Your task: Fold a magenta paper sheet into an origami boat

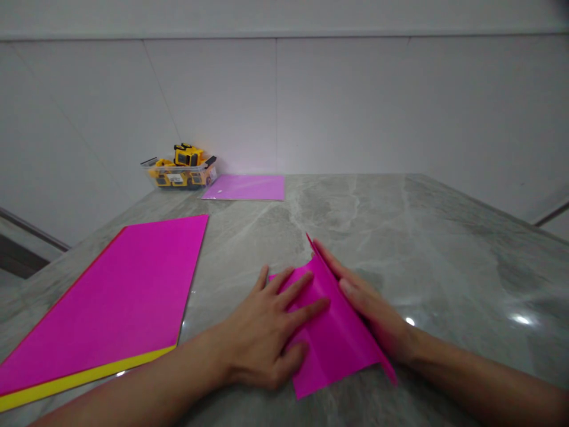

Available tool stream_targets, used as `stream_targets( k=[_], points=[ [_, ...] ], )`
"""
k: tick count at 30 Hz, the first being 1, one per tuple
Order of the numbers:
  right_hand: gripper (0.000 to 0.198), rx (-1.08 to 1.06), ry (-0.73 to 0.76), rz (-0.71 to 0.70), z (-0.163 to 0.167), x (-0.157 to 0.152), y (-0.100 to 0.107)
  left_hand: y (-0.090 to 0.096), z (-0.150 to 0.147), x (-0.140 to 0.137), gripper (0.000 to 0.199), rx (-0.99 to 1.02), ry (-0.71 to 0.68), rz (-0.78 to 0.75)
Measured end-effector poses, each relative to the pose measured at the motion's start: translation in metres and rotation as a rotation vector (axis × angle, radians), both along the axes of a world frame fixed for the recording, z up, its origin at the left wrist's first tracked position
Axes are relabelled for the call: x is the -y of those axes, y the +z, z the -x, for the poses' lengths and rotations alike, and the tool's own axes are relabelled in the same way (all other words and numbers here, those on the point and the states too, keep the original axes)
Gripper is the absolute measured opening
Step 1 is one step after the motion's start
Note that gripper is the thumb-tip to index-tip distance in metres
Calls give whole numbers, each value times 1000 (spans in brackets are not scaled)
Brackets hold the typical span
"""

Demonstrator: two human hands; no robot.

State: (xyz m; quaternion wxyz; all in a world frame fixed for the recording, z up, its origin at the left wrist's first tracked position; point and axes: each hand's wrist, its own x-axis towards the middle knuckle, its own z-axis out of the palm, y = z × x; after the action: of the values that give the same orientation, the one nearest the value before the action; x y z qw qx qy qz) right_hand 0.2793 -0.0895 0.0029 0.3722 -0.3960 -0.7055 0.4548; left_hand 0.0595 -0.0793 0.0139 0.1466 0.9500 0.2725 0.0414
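Observation:
A sheet of magenta paper lies on the grey marbled table in front of me, its right side bent up into a raised flap. My left hand rests on the flat part with its fingers spread, pressing nothing but the paper. Against the outer face of the flap lies my right hand, fingers stretched out along it. Part of the right fingers is hidden behind the raised paper.
To the left lies a stack of magenta sheets with yellow and red edges showing. Farther back are a pale purple packet and a clear plastic box holding yellow toy vehicles. A white wall stands behind the table.

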Motion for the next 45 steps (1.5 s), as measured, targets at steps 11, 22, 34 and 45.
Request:
stream_targets(
  k=[11,22,34,45],
  points=[
    [75,486,57,-199,5,6,5,8,25,-26,58,105,-130,130],
    [73,691,70,-284,15,1,10,-10,18,-16,91,49,313,105],
    [68,917,109,-355,23,2,14,-9,20,-15,88,-11,462,67],
    [65,941,103,-390,24,3,14,-3,21,-6,26,237,312,-147]
  ],
)
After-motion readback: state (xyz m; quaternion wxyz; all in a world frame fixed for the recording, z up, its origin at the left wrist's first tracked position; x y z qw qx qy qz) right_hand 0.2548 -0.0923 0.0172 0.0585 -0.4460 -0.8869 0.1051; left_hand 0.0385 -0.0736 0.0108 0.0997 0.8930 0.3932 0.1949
